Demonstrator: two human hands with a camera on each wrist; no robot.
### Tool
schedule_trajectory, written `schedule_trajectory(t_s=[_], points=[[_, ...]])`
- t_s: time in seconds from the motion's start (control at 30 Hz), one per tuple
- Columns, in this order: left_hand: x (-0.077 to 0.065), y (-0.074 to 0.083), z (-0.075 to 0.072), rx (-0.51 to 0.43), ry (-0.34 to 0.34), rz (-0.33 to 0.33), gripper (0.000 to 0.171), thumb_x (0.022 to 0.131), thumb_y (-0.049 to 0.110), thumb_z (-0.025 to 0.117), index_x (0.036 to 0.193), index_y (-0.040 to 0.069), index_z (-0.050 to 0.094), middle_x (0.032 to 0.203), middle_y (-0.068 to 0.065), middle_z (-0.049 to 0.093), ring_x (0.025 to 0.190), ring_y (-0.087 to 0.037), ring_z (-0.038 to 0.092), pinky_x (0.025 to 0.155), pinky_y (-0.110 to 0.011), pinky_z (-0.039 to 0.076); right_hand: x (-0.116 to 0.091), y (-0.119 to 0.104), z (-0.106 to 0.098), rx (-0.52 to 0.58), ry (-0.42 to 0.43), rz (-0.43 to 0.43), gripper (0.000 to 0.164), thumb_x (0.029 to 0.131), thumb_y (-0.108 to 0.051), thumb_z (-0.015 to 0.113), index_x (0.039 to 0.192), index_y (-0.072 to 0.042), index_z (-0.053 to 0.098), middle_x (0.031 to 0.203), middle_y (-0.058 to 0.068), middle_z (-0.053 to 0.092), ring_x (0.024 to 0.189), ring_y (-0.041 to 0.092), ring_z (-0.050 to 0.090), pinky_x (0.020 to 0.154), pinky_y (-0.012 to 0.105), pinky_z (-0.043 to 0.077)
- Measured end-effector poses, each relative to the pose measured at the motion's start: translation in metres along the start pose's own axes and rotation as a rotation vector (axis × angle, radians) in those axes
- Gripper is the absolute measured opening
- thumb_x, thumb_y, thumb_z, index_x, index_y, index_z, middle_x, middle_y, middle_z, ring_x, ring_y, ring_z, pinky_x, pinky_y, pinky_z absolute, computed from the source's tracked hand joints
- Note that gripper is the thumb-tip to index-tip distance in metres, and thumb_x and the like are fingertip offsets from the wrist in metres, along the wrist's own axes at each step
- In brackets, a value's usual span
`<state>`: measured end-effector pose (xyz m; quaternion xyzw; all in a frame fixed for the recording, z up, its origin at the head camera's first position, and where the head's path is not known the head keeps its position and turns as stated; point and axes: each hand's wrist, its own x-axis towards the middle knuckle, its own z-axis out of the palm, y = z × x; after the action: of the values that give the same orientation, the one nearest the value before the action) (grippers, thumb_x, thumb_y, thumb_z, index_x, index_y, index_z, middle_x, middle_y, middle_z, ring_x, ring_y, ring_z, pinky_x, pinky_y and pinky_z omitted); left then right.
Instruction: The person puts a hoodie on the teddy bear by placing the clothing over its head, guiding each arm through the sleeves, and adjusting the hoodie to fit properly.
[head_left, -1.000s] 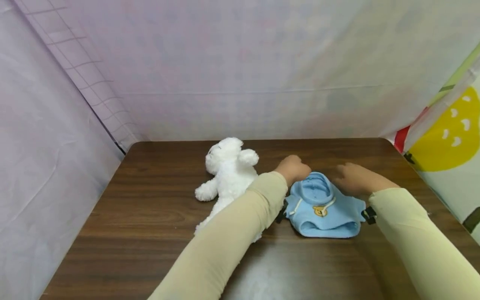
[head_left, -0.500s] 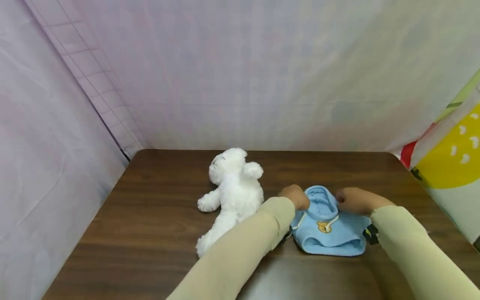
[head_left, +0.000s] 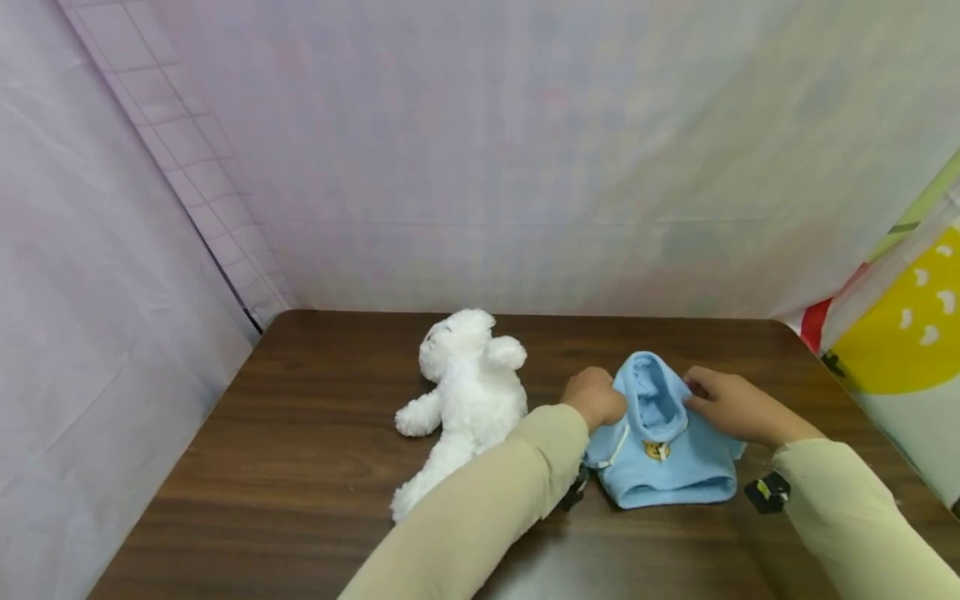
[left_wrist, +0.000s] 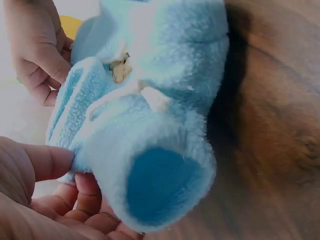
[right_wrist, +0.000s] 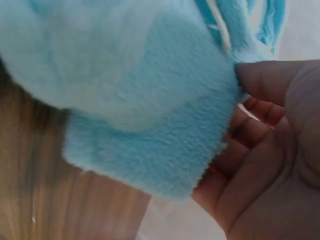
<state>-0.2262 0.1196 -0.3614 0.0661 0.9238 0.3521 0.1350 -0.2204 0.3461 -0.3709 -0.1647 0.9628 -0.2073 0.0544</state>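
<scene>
A small light-blue hoodie [head_left: 678,471] with white drawstrings and a bear-face patch lies right of centre, its hood raised toward the far side. My left hand [head_left: 597,398] pinches the left side of the hood between thumb and fingers; in the left wrist view the thumb of that hand [left_wrist: 37,187] presses the cloth beside the open sleeve. On the opposite side, my right hand [head_left: 738,406] pinches the hood's right edge. The right wrist view has this hand [right_wrist: 270,145] with thumb and fingers on the fabric above a sleeve.
To the left of the hoodie lies a white plush animal [head_left: 480,400], partly covered by the left sleeve [head_left: 487,500]. Both rest on a brown wooden table [head_left: 300,433]. Pale cloth [head_left: 465,167] hangs behind the table and along its left side.
Both hands have come to the hood and taken hold of its edges. The hood now stands higher and narrower than before. The plush animal has stayed where it lay.
</scene>
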Motion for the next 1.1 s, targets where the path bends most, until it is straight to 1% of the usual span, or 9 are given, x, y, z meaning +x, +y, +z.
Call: schedule_trajectory(t_s=[0.07, 0.17, 0.2, 0.3, 0.47, 0.57, 0.77, 1.0, 1.1], points=[[-0.003, 0.004, -0.004, -0.035, 0.018, 0.024, 0.03, 0.083, -0.003, 0.056, 0.06, 0.012, 0.043, 0.061, 0.001, 0.032, 0.056, -0.014, 0.024, 0.05, -0.028, 0.024, -0.005, 0.0, -0.004, 0.026, 0.023, -0.009, 0.018, 0.092, -0.005, 0.062, 0.109, 0.002, 0.059, 0.095, 0.012, 0.065, 0.086, 0.029, 0.062, 0.073, 0.049, 0.053], [-0.009, 0.009, -0.011, -0.097, 0.031, 0.04, 0.016, 0.085, -0.002, 0.056, 0.08, 0.011, 0.064, 0.074, 0.002, 0.049, 0.062, -0.015, 0.037, 0.054, -0.028, 0.032, -0.012, -0.003, -0.012, 0.051, 0.022, -0.03, 0.022, 0.089, -0.001, 0.063, 0.111, 0.001, 0.058, 0.101, 0.014, 0.067, 0.092, 0.032, 0.063, 0.075, 0.052, 0.054], [-0.011, 0.011, -0.014, -0.102, 0.035, 0.051, 0.016, 0.087, 0.0, 0.057, 0.089, 0.011, 0.068, 0.081, 0.002, 0.054, 0.066, -0.015, 0.042, 0.058, -0.027, 0.036, -0.014, -0.004, -0.014, 0.053, 0.018, -0.03, 0.022, 0.089, -0.001, 0.063, 0.111, -0.001, 0.058, 0.1, 0.013, 0.067, 0.091, 0.031, 0.063, 0.074, 0.05, 0.054], [-0.018, 0.014, -0.023, -0.134, 0.032, 0.091, 0.019, 0.091, 0.006, 0.058, 0.104, 0.013, 0.071, 0.092, 0.004, 0.061, 0.075, -0.013, 0.05, 0.065, -0.026, 0.042, -0.017, -0.008, -0.021, 0.014, 0.038, -0.03, 0.018, 0.092, -0.002, 0.064, 0.109, -0.003, 0.059, 0.094, 0.009, 0.066, 0.084, 0.027, 0.062, 0.068, 0.045, 0.054], [-0.033, 0.019, -0.042, -0.167, 0.038, 0.188, 0.018, 0.096, 0.015, 0.06, 0.11, 0.015, 0.07, 0.099, 0.006, 0.064, 0.087, -0.007, 0.056, 0.075, -0.023, 0.047, -0.019, -0.02, -0.031, -0.063, 0.155, -0.027, 0.011, 0.095, -0.008, 0.066, 0.104, -0.007, 0.061, 0.083, 0.004, 0.064, 0.072, 0.022, 0.057, 0.059, 0.037, 0.048], [-0.041, 0.019, -0.056, -0.176, 0.038, 0.224, 0.018, 0.1, 0.02, 0.058, 0.113, 0.016, 0.069, 0.098, 0.007, 0.063, 0.088, -0.007, 0.057, 0.076, -0.025, 0.048, -0.021, -0.031, -0.037, -0.078, 0.23, -0.05, 0.013, 0.095, -0.009, 0.066, 0.108, -0.006, 0.062, 0.081, 0.003, 0.062, 0.068, 0.02, 0.053, 0.057, 0.034, 0.046], [-0.049, 0.006, -0.08, -0.174, 0.094, 0.262, 0.017, 0.103, 0.024, 0.056, 0.111, 0.019, 0.069, 0.097, 0.008, 0.062, 0.084, -0.009, 0.057, 0.073, -0.029, 0.048, -0.021, -0.058, -0.045, -0.11, 0.371, -0.139, 0.015, 0.094, -0.007, 0.067, 0.108, -0.006, 0.063, 0.08, 0.003, 0.062, 0.064, 0.018, 0.05, 0.052, 0.028, 0.042], [-0.056, -0.014, -0.103, -0.198, 0.161, 0.36, 0.02, 0.103, 0.023, 0.055, 0.116, 0.015, 0.068, 0.088, 0.007, 0.06, 0.08, -0.011, 0.056, 0.071, -0.029, 0.047, -0.017, -0.095, -0.055, -0.117, 0.421, -0.192, 0.007, 0.095, -0.008, 0.067, 0.101, -0.007, 0.063, 0.079, 0.002, 0.061, 0.064, 0.018, 0.051, 0.051, 0.029, 0.044], [-0.062, -0.022, -0.117, -0.198, 0.197, 0.415, 0.018, 0.103, 0.022, 0.056, 0.114, 0.014, 0.068, 0.087, 0.006, 0.061, 0.08, -0.011, 0.056, 0.072, -0.028, 0.046, -0.015, -0.112, -0.057, -0.098, 0.44, -0.217, 0.007, 0.097, -0.009, 0.065, 0.104, -0.007, 0.064, 0.082, 0.004, 0.063, 0.066, 0.019, 0.053, 0.052, 0.029, 0.046]])
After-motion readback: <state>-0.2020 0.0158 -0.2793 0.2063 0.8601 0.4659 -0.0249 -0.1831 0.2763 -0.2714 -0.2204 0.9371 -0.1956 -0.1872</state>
